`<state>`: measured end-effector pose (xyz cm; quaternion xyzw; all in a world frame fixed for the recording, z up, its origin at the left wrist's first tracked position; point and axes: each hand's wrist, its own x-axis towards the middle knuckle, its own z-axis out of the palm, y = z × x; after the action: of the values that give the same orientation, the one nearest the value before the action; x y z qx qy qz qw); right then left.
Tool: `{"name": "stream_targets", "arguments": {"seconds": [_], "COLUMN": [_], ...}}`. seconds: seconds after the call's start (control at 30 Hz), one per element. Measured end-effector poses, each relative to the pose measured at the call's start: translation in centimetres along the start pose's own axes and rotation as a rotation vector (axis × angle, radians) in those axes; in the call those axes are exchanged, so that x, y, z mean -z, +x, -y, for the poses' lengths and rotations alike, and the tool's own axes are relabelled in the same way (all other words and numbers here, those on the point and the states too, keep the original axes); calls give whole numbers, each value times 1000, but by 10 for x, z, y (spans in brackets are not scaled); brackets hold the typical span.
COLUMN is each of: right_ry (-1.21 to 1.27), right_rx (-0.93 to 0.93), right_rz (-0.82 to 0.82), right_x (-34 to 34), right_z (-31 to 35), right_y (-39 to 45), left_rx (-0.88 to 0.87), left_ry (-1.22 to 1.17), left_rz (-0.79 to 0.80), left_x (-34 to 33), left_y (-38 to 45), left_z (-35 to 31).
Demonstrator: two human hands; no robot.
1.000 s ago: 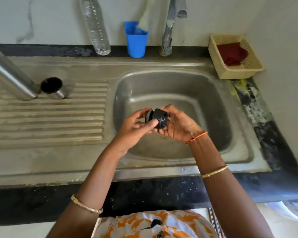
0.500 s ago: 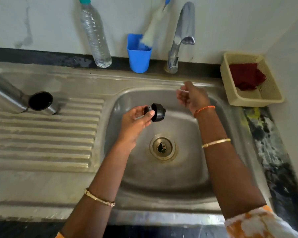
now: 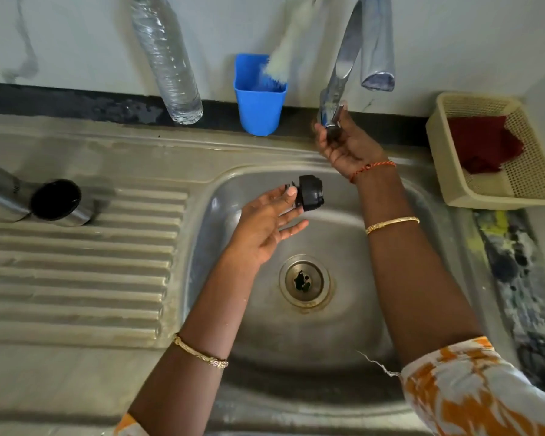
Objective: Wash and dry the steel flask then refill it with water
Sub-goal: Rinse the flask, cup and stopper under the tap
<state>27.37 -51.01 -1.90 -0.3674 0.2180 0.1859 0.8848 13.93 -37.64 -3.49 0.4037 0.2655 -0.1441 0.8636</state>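
At mid-frame over the sink (image 3: 406, 309), the left hand (image 3: 265, 225) pinched the small black cap (image 3: 310, 192) in its fingertips, light and probably slick, while the right hand (image 3: 346, 143) gripped the tap (image 3: 343, 67) base and the shiny, hard flask (image 3: 57, 204) lay open-mouthed at left.

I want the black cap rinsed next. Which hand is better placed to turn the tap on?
Probably the right hand: it is at the tap base already, while the left hand holds the black cap over the sink.
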Motion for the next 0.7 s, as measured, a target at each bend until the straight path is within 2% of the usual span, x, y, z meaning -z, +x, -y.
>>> {"name": "stream_targets", "arguments": {"seconds": [0.2, 0.57, 0.7], "right_ry": [-36, -209, -442], "right_rx": [18, 39, 92], "right_rz": [-33, -68, -162], "right_x": [-5, -11, -10], "right_z": [4, 9, 4], "right_y": [1, -3, -7], "left_rx": [90, 99, 87], "left_ry": [-84, -63, -36], "left_rz": [58, -18, -45], "left_x": [-9, -24, -25], "left_y": [5, -2, -4], "left_z": [4, 5, 4]}}
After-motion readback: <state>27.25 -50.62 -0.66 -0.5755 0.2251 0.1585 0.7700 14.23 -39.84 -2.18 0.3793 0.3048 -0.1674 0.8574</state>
